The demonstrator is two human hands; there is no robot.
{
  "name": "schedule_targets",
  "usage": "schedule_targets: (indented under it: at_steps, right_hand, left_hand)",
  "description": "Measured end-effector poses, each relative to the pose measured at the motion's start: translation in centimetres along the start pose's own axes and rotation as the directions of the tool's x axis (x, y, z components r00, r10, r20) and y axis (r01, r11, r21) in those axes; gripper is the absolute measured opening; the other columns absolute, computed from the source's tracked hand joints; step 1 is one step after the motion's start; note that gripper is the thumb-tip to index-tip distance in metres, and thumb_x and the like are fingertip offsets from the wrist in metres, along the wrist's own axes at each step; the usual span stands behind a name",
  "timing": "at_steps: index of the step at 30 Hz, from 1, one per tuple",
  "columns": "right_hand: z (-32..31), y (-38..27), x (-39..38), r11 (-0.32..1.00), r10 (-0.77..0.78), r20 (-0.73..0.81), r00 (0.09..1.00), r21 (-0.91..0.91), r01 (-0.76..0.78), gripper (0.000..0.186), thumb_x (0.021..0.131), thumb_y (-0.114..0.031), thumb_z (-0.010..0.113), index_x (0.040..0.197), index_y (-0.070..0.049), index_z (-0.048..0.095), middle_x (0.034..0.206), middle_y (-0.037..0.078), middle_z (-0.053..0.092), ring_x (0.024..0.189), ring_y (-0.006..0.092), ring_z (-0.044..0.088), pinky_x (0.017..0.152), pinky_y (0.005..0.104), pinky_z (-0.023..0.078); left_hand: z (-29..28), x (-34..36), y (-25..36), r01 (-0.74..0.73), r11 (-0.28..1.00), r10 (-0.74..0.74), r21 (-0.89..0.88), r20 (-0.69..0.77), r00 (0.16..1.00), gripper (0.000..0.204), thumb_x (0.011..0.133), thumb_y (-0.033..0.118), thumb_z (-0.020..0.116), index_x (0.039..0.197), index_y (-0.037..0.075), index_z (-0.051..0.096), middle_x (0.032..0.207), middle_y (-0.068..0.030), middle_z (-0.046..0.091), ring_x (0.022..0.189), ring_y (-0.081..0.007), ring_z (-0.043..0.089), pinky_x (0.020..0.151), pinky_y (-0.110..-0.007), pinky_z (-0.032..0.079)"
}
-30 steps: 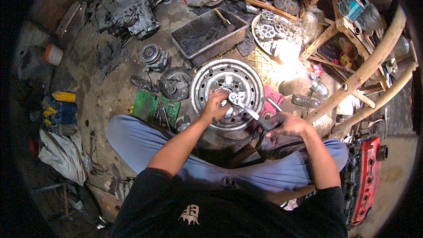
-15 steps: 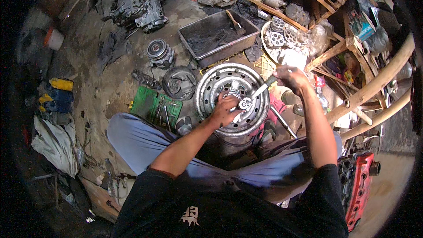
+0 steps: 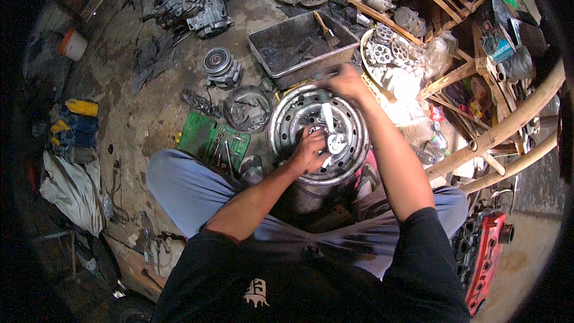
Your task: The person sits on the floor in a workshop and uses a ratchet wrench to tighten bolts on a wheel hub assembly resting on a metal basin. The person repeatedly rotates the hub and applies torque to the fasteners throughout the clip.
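Note:
A steel wheel rim (image 3: 276, 143) lies flat in front of me as a work surface. My right hand (image 3: 347, 85), slightly blurred, is closed on the handle of a ratchet wrench (image 3: 328, 118) over the far side of the rim. The round ratchet head sits near the rim's middle. Right beside that head, my left hand (image 3: 308, 152) curls its fingers round a metal part that it mostly hides, so its kind does not show. To the left, a green socket set case (image 3: 202, 128) lies unfolded with sockets and tools in it.
Beyond the rim stands a black tub (image 3: 281, 75) with a brush (image 3: 326, 29) on it. A pulley unit (image 3: 218, 66) and a round housing (image 3: 246, 110) lie left of it. A tray of metal parts (image 3: 382, 54) and a wooden frame (image 3: 502, 119) stand right.
My right hand has swung the ratchet handle leftward and away from me, from the right of the rim to its far side. My left hand stays by the ratchet head.

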State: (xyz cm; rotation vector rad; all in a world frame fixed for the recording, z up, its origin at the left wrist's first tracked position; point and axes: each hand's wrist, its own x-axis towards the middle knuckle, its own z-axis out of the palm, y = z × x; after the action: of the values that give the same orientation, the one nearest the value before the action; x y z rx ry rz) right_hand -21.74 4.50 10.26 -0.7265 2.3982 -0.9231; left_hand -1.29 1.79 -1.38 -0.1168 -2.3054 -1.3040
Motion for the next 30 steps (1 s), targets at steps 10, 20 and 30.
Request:
schedule_targets:
  at_steps: [10, 20, 30]
  right_hand:
    - [-2.2, 10.2, -21.5, 0.315, 0.738, -0.185, 0.649, 0.945, -0.089, 0.012, 0.089, -0.014, 0.07, 0.09, -0.007, 0.061, 0.076, 0.0, 0.059, 0.063, 0.0103, 0.053, 0.056, 0.0246, 0.042]
    - [1.3, 12.0, -23.8, 0.134, 0.8, -0.206, 0.564, 0.977, 0.167, 0.038, 0.084, -0.015, 0.076, 0.112, -0.001, 0.056, 0.082, 0.005, 0.06, 0.063, 0.0183, 0.059, 0.054, 0.0304, 0.051]
    - [-0.8, 2.3, -2.6, 0.922, 0.284, -0.21, 0.936, 0.329, -0.206, 0.048, 0.075, -0.02, 0.081, 0.115, 0.002, 0.067, 0.093, 0.012, 0.071, 0.076, 0.0159, 0.065, 0.069, 0.0294, 0.052]
  left_hand:
    - [-0.2, 0.4, 0.5, 0.103, 0.994, -0.105, 0.044, 0.059, 0.993, 0.023, 0.071, 0.018, 0.078, 0.09, 0.007, 0.069, 0.092, -0.006, 0.068, 0.096, -0.0229, 0.063, 0.108, -0.047, 0.029]
    - [-0.3, 0.4, -0.2, 0.036, 0.997, -0.04, 0.061, 0.067, 0.997, 0.02, 0.07, 0.016, 0.078, 0.085, 0.006, 0.069, 0.096, -0.0052, 0.07, 0.098, -0.0219, 0.063, 0.108, -0.047, 0.029]
    - [-0.5, 0.2, -0.2, 0.021, 1.0, -0.021, 0.009, -0.001, 1.0, 0.022, 0.071, 0.021, 0.08, 0.081, 0.005, 0.069, 0.091, -0.0078, 0.068, 0.096, -0.0242, 0.063, 0.103, -0.045, 0.034]
